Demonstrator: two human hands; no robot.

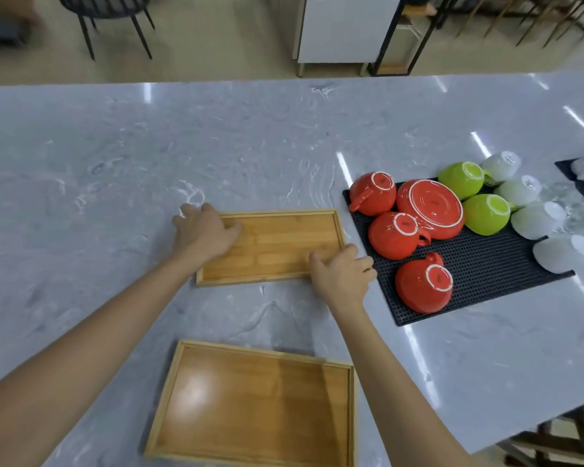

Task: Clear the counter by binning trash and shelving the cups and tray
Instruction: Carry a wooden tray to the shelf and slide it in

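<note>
Far wooden tray [277, 247], lying flat on the grey marbled counter [149, 146] and held at both short ends. The person's left hand [204, 232] lies palm-down over the tray's left end: thumb inside on the tray floor, fingers draped over the outer rim with their tips on the counter beyond it. The right hand [343, 276] covers the tray's near right corner, thumb resting on the inner floor, fingers curled down over the outside of the rim. Both hands are half closed in a loose grasp of the tray's edges; whether the tray is lifted off the counter cannot be told. Both forearms are bare and extended forward, converging slightly toward the tray.

Between the two forearms, nearer the person than the hands, a second wooden tray [260, 406] of similar form lies on the counter, untouched.

Just beside the right hand, on its outer side, a black perforated mat [486, 264] carries inverted crockery: three red cups [423, 286] and a red saucer [430, 207], then two green cups [486, 214], then white cups [536, 219] farther out. The nearest red cup stands close to the right hand's knuckles without touching them.

Beyond the hands, past the counter's far edge, a white cabinet [338, 28] and chair legs [115, 32] stand on the floor.
</note>
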